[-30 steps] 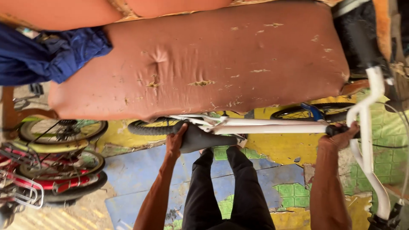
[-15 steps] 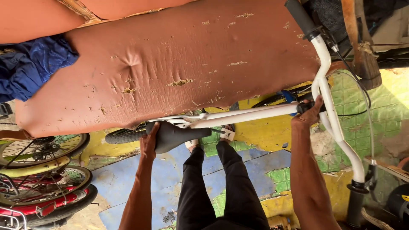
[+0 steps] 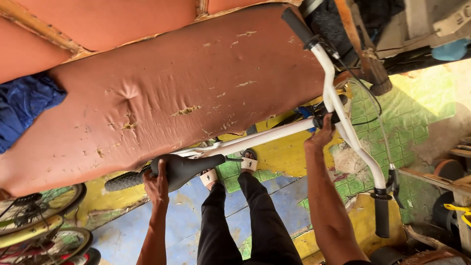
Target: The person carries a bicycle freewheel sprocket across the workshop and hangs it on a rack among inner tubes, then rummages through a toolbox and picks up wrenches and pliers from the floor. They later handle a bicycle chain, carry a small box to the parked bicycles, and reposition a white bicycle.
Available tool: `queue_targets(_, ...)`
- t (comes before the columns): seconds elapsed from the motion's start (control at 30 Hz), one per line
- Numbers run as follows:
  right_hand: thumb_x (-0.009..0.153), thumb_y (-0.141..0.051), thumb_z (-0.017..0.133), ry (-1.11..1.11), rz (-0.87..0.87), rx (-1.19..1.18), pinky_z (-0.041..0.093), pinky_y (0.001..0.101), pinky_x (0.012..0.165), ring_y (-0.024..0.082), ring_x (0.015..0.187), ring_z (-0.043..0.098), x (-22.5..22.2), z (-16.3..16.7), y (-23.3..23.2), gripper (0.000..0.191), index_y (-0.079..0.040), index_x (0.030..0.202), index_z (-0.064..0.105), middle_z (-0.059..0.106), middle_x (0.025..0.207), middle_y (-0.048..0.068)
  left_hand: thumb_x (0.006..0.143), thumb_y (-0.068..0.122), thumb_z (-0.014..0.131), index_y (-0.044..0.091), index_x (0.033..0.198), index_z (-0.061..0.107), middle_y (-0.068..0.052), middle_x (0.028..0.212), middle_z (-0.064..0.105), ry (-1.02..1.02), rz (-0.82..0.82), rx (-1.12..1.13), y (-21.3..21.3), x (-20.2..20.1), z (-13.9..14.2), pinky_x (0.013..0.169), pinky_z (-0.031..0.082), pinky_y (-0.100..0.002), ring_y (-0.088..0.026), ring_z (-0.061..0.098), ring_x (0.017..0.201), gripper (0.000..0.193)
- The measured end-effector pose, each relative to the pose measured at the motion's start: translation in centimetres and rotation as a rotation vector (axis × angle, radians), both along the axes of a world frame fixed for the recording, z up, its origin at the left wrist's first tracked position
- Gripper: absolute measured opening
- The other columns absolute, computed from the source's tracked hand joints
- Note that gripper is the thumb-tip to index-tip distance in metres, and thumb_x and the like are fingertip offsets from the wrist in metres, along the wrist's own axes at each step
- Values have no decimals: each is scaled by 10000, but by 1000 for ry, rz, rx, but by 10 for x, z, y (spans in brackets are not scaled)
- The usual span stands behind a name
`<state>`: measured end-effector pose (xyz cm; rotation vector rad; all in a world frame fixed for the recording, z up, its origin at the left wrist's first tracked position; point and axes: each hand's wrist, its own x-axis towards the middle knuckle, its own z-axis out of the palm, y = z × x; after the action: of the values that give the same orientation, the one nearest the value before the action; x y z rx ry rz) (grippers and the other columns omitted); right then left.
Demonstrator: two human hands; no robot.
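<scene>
A white bicycle frame [image 3: 255,141] lies across the view in front of me. My left hand [image 3: 157,184] is closed on its black saddle [image 3: 189,168]. My right hand [image 3: 321,138] grips the frame where it meets the white handlebar [image 3: 343,115]. The handlebar has black grips, one at the top [image 3: 296,23] and one low on the right [image 3: 381,216]. A black knobbly tyre [image 3: 125,180] shows left of the saddle. Legs in black trousers [image 3: 245,216] and sandals stand between my arms.
A worn reddish-brown sofa cushion [image 3: 162,93] fills the upper view, with blue cloth [image 3: 22,105] at its left. Other bicycle wheels [image 3: 39,225] lie at the lower left. The floor is painted yellow, blue and green [image 3: 407,127]. Wood and clutter [image 3: 451,196] crowd the right edge.
Both hands have kept their hold on the saddle and frame. The bicycle has shifted left in my view, the handlebar now slants across the upper right, and the sofa cushion fills more of the view.
</scene>
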<state>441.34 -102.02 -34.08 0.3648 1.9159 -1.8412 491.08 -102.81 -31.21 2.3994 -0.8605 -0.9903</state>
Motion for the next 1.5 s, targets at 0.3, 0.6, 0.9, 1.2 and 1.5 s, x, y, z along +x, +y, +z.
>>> queue_targets(0.3,828,-486,792,-28,40,61,216,590,1156,269,1460,311,22,30,24,887,-197,1550,367,441,1553,37,828,637,775,-21,1298,582,-221,1190,683,20,-52,-180,5,-8,36,970,493,-462,-354,650,1090,831)
queue_targets(0.6,873,-545,744,-199,68,169,225,629,1188,312,1502,286,60,55,23,776,-154,1516,553,381,1632,78,799,588,817,-93,1311,593,-265,1276,654,17,-46,-317,9,2,66,1037,475,-444,-372,626,1190,881)
queue_targets(0.9,935,-606,676,-371,277,258,274,671,1089,250,1305,539,127,89,13,622,-101,1297,647,622,1364,66,833,611,751,-96,1315,596,-299,1325,616,-102,21,-393,44,24,121,1055,450,-490,-445,579,1240,870)
queue_targets(1.2,840,-222,763,-225,669,5,450,417,727,152,898,648,163,153,-15,212,-212,1043,702,734,1000,-17,846,568,762,-79,1331,609,-251,1299,647,3,104,-412,70,2,153,975,468,-443,-367,617,1121,823)
queue_targets(1.5,814,-89,772,-369,855,-201,499,484,951,119,1111,634,160,217,-17,540,-301,1254,543,637,1190,-98,873,547,812,-100,1360,540,-295,1271,633,114,29,-480,52,-52,164,1004,485,-485,-373,608,1171,854)
